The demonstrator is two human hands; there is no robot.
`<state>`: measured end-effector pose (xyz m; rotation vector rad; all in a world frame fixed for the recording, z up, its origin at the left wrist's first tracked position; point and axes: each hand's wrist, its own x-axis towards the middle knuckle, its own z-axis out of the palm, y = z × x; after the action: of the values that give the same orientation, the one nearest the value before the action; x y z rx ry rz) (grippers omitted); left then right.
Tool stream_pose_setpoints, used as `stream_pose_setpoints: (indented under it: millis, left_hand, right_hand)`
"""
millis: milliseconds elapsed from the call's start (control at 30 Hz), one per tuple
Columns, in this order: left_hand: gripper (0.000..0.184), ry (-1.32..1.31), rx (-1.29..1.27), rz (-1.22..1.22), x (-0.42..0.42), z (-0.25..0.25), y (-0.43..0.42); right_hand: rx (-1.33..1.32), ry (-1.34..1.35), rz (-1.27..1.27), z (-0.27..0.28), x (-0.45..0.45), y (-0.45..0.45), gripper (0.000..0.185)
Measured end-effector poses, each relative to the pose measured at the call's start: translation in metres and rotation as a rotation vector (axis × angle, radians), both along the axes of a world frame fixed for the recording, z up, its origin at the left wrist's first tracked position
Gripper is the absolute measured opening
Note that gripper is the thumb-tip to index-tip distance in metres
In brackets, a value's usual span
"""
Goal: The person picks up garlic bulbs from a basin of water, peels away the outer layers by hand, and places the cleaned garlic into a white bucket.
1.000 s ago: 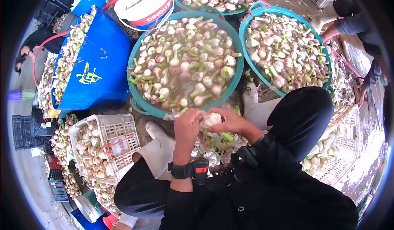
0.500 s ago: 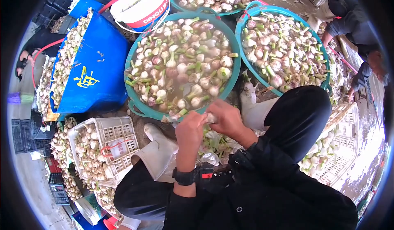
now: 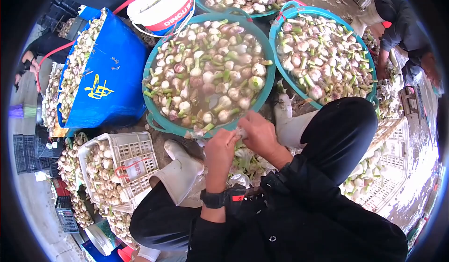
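Observation:
My left hand (image 3: pixel 220 150) and my right hand (image 3: pixel 259 134) meet just past my lap, fingers closed around a garlic bulb (image 3: pixel 241 133). Only a pale bit of the bulb shows between the fingers. Right beyond them stands a green tub (image 3: pixel 268 82) of cloudy water with many garlic bulbs (image 3: pixel 196 68) floating in it, short green stems attached. Beneath my hands lies a heap of peeled leaves and skins (image 3: pixel 252 163), between my white boots (image 3: pixel 183 169).
A second tub (image 3: pixel 272 51) of garlic stands at right, another (image 3: pixel 200 1) behind. At left are a tilted blue bin (image 3: pixel 112 75), a white bucket (image 3: pixel 163 9) and a garlic crate (image 3: pixel 133 152). A white crate (image 3: pixel 395 163) sits at my right. Another person (image 3: pixel 407 32) bends at upper right.
Both hands have shifted slightly, the left a little right and down, still on the garlic bulb. The person at upper right has moved an arm; a dark shape has appeared at upper left.

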<state>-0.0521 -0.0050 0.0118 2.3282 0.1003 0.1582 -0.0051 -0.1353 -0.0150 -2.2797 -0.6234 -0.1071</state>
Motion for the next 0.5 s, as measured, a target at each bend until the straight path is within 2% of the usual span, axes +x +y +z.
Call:
stream_pose_setpoints:
  millis: [33,267,333,367,433,467,500]
  left_hand:
    - [0.015,-0.039,0.104,-0.033,0.0,-0.001,-0.002]
    - [0.012,-0.132,0.189,0.037,0.002,-0.013,-0.012]
    - [0.011,0.011,-0.276,0.166,0.002,-0.024,-0.008]
    - [0.011,0.008,-0.274,0.165,0.002,-0.023,-0.007]
    - [0.014,0.144,-0.963,0.327,0.0,-0.022,-0.005]
    - [0.013,0.17,-1.064,0.366,-0.001,-0.022,-0.002]
    - [0.013,0.171,-1.061,0.366,-0.002,-0.022,0.001]
  right_hand:
    - [-0.03,-0.018,0.002,-0.002,0.0,-0.001,0.027]
    - [0.046,0.089,-0.084,-0.007,-0.003,-0.003,0.024]
    - [0.079,0.158,-0.088,-0.001,-0.002,-0.003,0.025]
    - [0.081,0.155,-0.088,-0.001,-0.001,-0.003,0.025]
    - [0.167,0.28,-0.08,-0.002,-0.001,-0.001,0.031]
    - [0.172,0.28,-0.079,-0.006,0.0,0.0,0.031]
    - [0.285,0.378,-0.063,-0.009,0.001,0.0,0.034]
